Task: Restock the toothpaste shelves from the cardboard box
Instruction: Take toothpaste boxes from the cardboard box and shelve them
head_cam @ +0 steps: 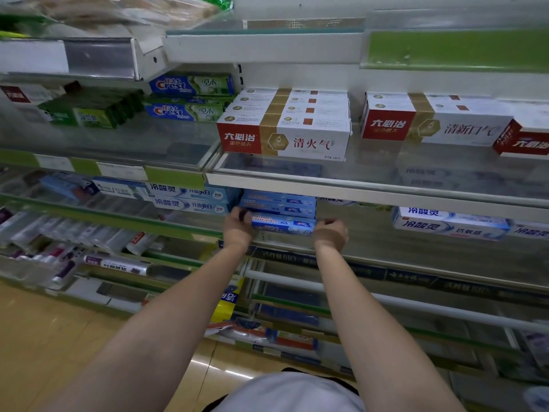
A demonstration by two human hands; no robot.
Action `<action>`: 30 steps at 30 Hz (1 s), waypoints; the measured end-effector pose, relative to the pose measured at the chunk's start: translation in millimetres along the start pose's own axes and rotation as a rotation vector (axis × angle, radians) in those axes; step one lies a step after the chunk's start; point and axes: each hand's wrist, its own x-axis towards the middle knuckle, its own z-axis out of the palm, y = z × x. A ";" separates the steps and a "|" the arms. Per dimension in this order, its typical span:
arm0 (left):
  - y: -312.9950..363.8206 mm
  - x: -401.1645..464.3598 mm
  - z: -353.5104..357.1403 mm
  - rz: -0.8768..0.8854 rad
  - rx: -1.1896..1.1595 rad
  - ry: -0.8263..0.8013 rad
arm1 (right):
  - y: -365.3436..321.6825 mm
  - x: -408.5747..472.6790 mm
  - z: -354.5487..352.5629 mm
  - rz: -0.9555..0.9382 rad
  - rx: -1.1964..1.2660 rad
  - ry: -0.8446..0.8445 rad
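Note:
A blue toothpaste box (282, 226) lies lengthwise at the front of the middle glass shelf (416, 257). My left hand (239, 226) grips its left end and my right hand (329, 231) grips its right end. Right behind it sits a short stack of matching blue boxes (277, 202). The cardboard box is out of view.
Above stand white, red and gold boxes (285, 126) and more of them (430, 120) to the right. Crest boxes (190, 96) sit upper left. White-blue boxes (448, 224) lie right of my hands and others (187, 197) left. Lower shelves hold tubes (116, 264).

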 end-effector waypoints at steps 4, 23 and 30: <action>1.7 4.1 -2.2 -0.009 0.081 0.033 | -0.1 0.1 1.3 0.003 -0.021 0.004; -3.9 2.9 -4.6 0.006 0.040 0.070 | -0.9 -2.8 2.9 0.002 -0.063 0.021; -2.6 -7.1 2.3 0.002 -0.073 0.063 | -3.4 -8.1 -2.2 -0.014 -0.082 0.012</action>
